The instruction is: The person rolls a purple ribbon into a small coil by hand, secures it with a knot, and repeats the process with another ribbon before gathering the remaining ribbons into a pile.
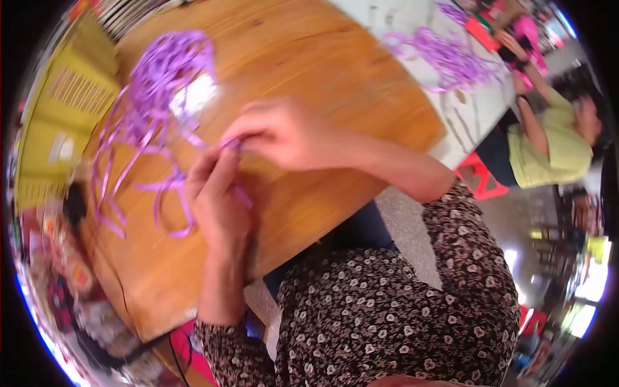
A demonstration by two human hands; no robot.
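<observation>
Both my hands meet over the wooden table (322, 71), their fingertips close together on a purple ribbon (233, 143). My left hand (216, 193) pinches the ribbon from below, and a short purple end hangs out beside its palm. From the upper right my right hand (280, 132) grips the same ribbon between thumb and fingers. Just left of my hands, loose loops of purple ribbon (174, 187) lie on the wood. They lead up to a tangled heap of purple ribbon (164, 77). The exact fold or knot at my fingertips is blurred.
Yellow plastic crates (71, 97) stand along the table's left edge. On a white table (380, 16) at upper right lies another heap of purple ribbon (445, 58). A co-worker in a yellow-green shirt (548, 148) sits there, near a red stool (480, 177).
</observation>
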